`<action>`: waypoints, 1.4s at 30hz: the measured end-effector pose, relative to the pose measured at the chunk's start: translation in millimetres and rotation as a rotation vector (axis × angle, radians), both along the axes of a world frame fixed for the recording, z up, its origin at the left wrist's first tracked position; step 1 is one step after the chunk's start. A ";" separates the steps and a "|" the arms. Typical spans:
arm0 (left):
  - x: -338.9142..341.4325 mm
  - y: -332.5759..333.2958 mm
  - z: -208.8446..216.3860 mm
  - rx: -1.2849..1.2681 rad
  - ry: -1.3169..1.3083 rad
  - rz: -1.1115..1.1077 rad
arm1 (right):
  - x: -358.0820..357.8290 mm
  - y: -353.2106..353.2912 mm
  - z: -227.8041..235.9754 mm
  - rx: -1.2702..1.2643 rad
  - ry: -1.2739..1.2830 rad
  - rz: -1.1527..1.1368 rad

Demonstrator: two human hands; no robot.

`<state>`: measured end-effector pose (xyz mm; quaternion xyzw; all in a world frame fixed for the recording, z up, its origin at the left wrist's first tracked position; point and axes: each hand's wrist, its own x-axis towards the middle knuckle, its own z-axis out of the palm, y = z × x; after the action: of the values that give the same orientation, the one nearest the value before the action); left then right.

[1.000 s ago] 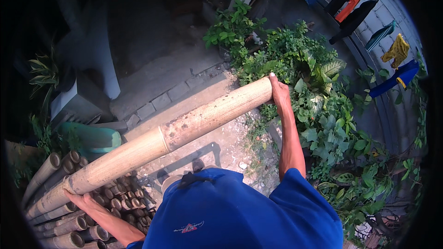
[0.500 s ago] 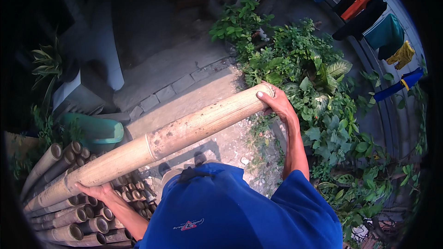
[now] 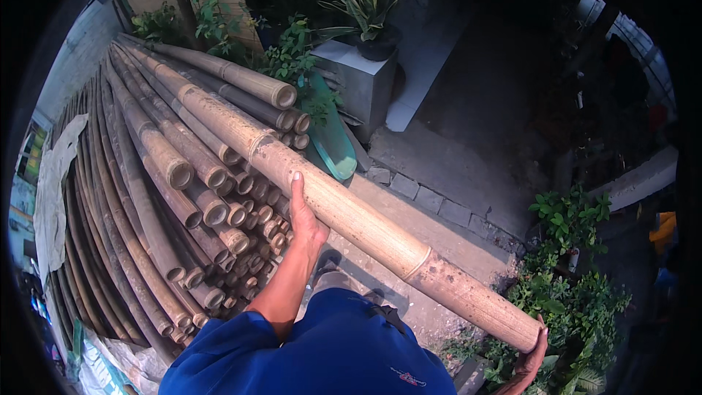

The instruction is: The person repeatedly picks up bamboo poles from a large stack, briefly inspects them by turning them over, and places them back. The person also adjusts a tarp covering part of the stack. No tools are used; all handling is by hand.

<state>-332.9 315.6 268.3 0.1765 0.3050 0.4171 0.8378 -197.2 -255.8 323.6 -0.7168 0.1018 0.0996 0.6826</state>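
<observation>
A long, thick bamboo pole (image 3: 358,221) slants across the view, from the bamboo stack at the upper left to its near end at the lower right. My left hand (image 3: 307,223) grips it along its length, thumb laid over the top and the other fingers hidden beneath. At the near end, my right hand (image 3: 530,362) curls around the cut edge, its fingertips showing at the rim. The pole's far part lies among the other poles. Below my left forearm are the cut ends of several stacked bamboo poles (image 3: 175,168).
A pale sheet (image 3: 58,190) covers part of the stack at the left. Beyond the pole are a green tub (image 3: 338,150) and a potted plant (image 3: 373,18) on a tiled block (image 3: 358,66). Leafy plants (image 3: 570,300) grow near my right hand. Paving blocks (image 3: 431,201) edge the path.
My view has turned left, bringing much more of the bamboo stack into sight. The pole now slopes down to the right; both hands still hold it, the right at its end.
</observation>
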 end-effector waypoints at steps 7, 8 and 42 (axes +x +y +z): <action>3.0 -18.4 0.3 0.012 0.051 0.010 | 37.8 17.7 7.0 0.185 0.076 -0.058; 2.1 -17.0 0.0 0.009 0.054 0.000 | 40.2 26.7 7.4 0.190 0.080 -0.047; -27.4 80.8 40.5 0.993 1.082 0.181 | -34.2 415.8 -42.5 0.335 0.313 0.432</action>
<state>-360.2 396.5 308.9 0.6899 0.4642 0.4281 0.3540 -231.4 160.0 281.1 -0.5752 0.0331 0.3667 0.7304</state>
